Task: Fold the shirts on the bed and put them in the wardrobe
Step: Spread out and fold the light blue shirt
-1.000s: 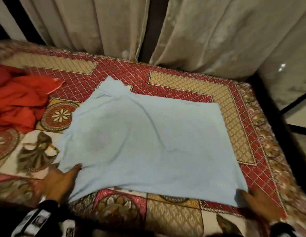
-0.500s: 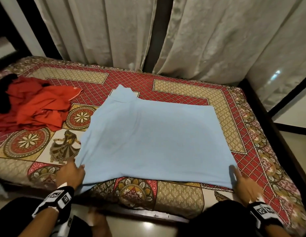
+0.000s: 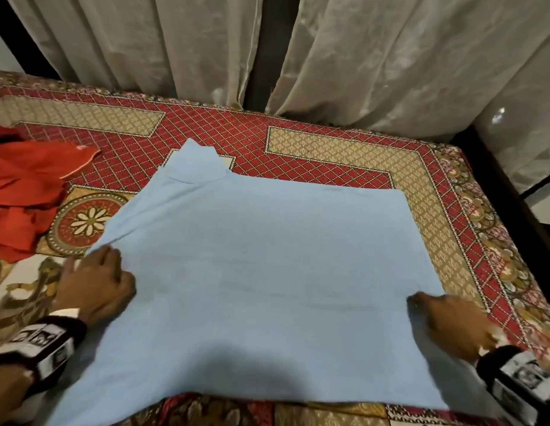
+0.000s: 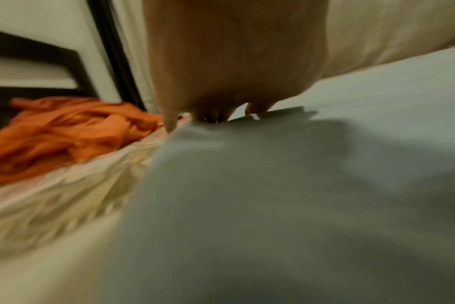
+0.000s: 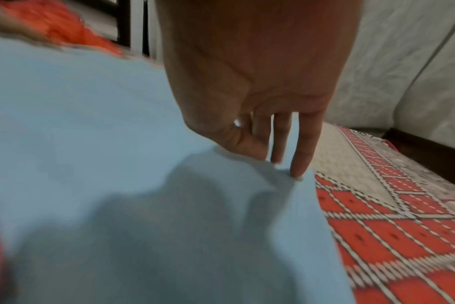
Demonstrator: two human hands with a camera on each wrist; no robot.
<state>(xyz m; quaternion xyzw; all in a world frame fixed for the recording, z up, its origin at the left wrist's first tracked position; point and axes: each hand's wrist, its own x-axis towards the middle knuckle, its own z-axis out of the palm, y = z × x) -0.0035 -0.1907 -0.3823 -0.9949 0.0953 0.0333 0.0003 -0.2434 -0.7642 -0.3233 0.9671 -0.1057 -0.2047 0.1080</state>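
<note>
blue shirt (image 3: 267, 272) under both hands

Patterned bed and its load
The red-and-gold patterned bedspread-covered bed (image 3: 329, 155) carries a spread pale blue cotton shirt (image 3: 267, 256) and (further left) a crumpled red garment (image 3: 25, 186).

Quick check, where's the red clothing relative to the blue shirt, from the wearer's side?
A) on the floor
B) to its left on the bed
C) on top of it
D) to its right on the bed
B: the crumpled red clothing lies on the patterned bedspread to the left of the spread-out blue shirt, apart from it.
</note>
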